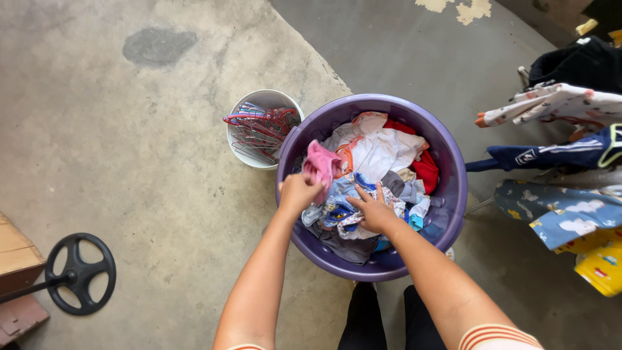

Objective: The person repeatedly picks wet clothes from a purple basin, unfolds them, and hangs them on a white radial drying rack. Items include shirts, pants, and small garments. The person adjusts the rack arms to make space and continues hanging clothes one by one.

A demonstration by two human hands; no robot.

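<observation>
A purple tub (453,181) full of mixed wet-looking clothes stands on the concrete floor in front of me. My left hand (297,193) is closed around a pink garment (322,166) and holds it above the tub's left rim. With its fingers spread, my right hand (374,211) rests flat on a blue patterned piece of clothing (339,212) in the pile. White, red and grey clothes (379,148) lie further back in the tub.
A white bucket (259,104) holding red and coloured hangers stands just left of the tub. Clothes hang on a rack (557,155) at the right. A black wheel-shaped object (81,272) lies at the lower left beside a wooden box (16,256).
</observation>
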